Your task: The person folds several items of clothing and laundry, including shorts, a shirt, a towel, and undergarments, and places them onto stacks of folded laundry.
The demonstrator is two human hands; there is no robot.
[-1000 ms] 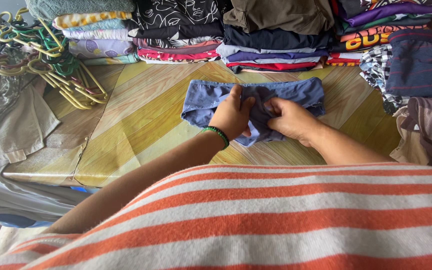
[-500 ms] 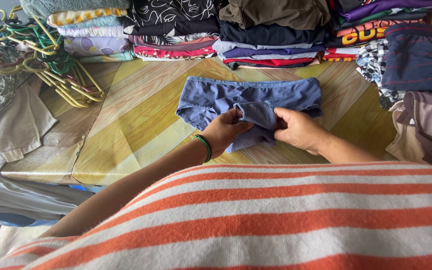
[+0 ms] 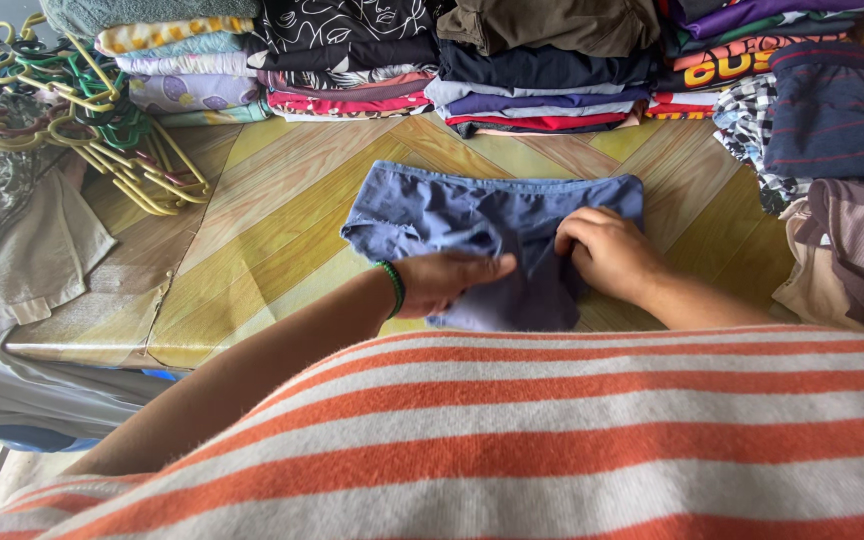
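A small blue garment [image 3: 432,212] lies spread on the yellow-green patterned table [image 3: 272,220], its waistband toward the far side. My left hand [image 3: 447,280], with a green bead bracelet at the wrist, lies flat with fingers stretched across the garment's lower middle part. My right hand [image 3: 607,252] is curled with its fingertips pinching the cloth just right of centre. The garment's near edge is partly hidden under both hands.
Stacks of folded clothes [image 3: 542,70] line the far edge of the table. A heap of yellow and green plastic hangers [image 3: 92,120] sits at the far left. Loose clothes [image 3: 852,240] lie at the right, grey cloth [image 3: 22,260] at the left.
The folded-up lower flap has been pulled down toward me and flattened. My left hand went from pinching the flap to lying flat on it; my right hand moved slightly up and curled.
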